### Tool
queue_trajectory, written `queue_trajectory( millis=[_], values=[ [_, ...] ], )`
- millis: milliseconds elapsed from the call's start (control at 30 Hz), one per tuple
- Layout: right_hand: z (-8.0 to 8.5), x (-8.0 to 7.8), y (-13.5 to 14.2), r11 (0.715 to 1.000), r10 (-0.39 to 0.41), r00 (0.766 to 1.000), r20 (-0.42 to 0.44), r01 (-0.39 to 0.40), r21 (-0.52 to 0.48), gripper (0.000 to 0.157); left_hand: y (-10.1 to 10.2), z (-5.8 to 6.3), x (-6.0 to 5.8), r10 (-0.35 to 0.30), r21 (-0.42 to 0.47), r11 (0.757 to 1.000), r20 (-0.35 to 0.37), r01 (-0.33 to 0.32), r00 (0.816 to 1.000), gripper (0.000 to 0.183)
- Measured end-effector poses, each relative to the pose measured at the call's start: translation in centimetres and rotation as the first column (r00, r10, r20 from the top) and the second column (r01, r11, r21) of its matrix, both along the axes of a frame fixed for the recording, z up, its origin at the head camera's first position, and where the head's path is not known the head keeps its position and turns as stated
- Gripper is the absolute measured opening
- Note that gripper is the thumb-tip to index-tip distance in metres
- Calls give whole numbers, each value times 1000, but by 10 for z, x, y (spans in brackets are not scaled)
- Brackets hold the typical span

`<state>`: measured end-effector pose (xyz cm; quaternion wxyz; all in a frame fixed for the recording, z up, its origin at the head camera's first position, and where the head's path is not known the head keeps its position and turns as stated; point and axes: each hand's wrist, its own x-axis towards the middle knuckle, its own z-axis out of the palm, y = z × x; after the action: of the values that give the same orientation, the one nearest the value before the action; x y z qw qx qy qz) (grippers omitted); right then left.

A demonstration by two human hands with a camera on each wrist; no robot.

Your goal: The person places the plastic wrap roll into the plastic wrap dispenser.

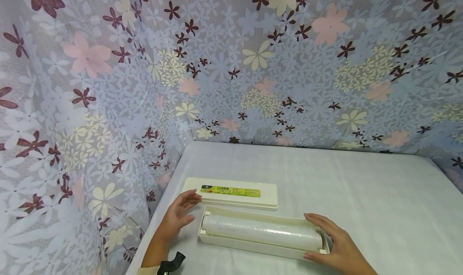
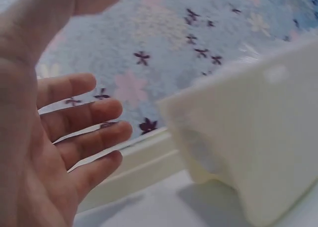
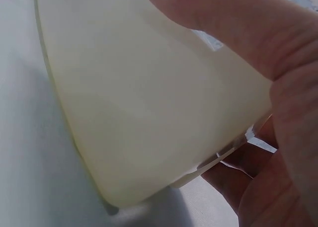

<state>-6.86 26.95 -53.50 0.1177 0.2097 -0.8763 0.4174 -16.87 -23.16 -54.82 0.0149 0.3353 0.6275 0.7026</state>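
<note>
An open off-white plastic box (image 1: 253, 249) lies lengthwise on the table, holding a roll of cling film (image 1: 260, 230). My right hand (image 1: 338, 243) grips the box's right end, thumb on the near wall and fingers at the far side; the right wrist view shows the thumb across the box's wall (image 3: 134, 103). Off the left end, my left hand (image 1: 177, 214) is held apart from the box, its fingers spread and loosely bent with nothing in them, as the left wrist view confirms. Behind the box lies its long off-white lid (image 1: 269, 194), close to the left fingertips.
A yellow-green label (image 1: 230, 191) is stuck on the lid. White cloth covers the table (image 1: 343, 186). Flowered fabric (image 1: 253, 86) hangs along the back and left sides. A black strap (image 1: 171, 263) shows near the left wrist.
</note>
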Motion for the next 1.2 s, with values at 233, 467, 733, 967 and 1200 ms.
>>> queue_trajectory(
  millis=[233, 467, 733, 967, 1200],
  values=[
    [0, -1, 0, 1000, 9, 1000, -13, -9, -3, 94, -11, 1, -2, 252, -28, 966, -87, -255, 964, 58],
    [2, -1, 1, 1000, 8, 1000, -22, -8, 15, 95, -17, -1, -10, 363, -67, 920, -231, -387, 903, 59],
    [3, 0, 2, 999, -5, 1000, -20, 5, 37, 94, -21, 1, -20, 417, -240, 855, -210, -460, 884, 62],
    [3, -1, 2, 1000, -5, 1000, -19, 6, 17, 93, -26, -1, -32, 447, -420, 771, -178, -479, 877, 74],
    [3, -2, 2, 1000, -1, 1000, -1, 1, 12, 92, -27, 3, -46, 423, -559, 725, -99, -402, 901, 101]
  ],
)
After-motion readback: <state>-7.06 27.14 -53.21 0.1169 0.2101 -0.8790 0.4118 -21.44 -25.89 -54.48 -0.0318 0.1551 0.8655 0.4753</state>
